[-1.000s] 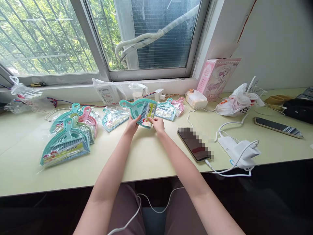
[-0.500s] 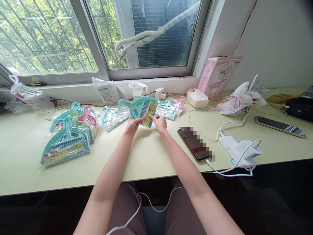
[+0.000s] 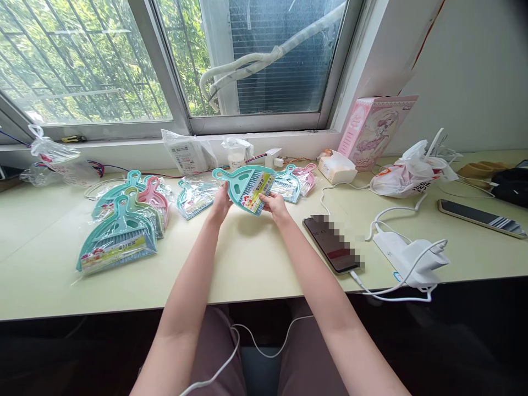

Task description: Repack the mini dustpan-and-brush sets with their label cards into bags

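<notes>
A teal mini dustpan and brush set [image 3: 247, 187] with a printed card is held up above the table between my two hands. Its handle points left and its bristles face lower right. My left hand [image 3: 221, 204] is closed on it under the handle end, with its fingers partly hidden behind. My right hand [image 3: 275, 205] pinches the card and brush edge on the right side. Behind, a bagged teal set [image 3: 286, 186], a pink one [image 3: 305, 179] and another teal set [image 3: 197, 197] lie on the table.
Several bagged sets in teal, green and pink [image 3: 119, 234] overlap at left. A charging phone [image 3: 330, 245], a white power strip [image 3: 396, 256] with cables and a second phone [image 3: 480, 216] lie right. A tissue pack [image 3: 337, 166], pink box [image 3: 373, 135] and plastic bag [image 3: 402, 176] stand behind.
The held dustpan set has moved slightly right. My left hand has shifted up toward the handle; my right hand has gone from pointing at the card to holding its right edge.
</notes>
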Action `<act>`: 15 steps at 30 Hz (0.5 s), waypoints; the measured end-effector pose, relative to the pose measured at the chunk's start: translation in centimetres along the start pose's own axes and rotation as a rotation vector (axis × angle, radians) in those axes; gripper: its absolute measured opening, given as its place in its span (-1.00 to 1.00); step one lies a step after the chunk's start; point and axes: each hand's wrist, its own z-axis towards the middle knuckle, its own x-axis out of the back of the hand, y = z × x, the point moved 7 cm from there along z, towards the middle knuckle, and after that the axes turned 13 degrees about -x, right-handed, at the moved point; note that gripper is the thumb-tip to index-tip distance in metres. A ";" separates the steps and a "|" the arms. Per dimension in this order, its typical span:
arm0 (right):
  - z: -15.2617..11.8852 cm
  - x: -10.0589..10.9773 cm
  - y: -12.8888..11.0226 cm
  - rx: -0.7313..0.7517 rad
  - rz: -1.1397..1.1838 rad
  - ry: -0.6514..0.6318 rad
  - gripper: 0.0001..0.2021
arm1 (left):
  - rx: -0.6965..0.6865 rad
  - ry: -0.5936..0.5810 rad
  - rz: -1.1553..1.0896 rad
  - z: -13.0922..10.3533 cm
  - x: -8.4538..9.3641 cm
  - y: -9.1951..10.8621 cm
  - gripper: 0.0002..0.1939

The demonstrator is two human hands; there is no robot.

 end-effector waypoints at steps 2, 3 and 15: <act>0.1 0.4 -0.1 0.003 0.018 0.031 -0.88 | -0.132 0.146 0.284 0.4 2.8 1.3 -0.59; 0.1 0.6 -0.1 0.007 0.030 0.045 -0.90 | -0.211 0.194 0.458 0.3 3.9 2.1 -0.59; 0.9 2.6 -0.3 0.026 0.097 0.141 -0.93 | -0.423 0.109 1.039 -0.7 6.2 3.2 -0.83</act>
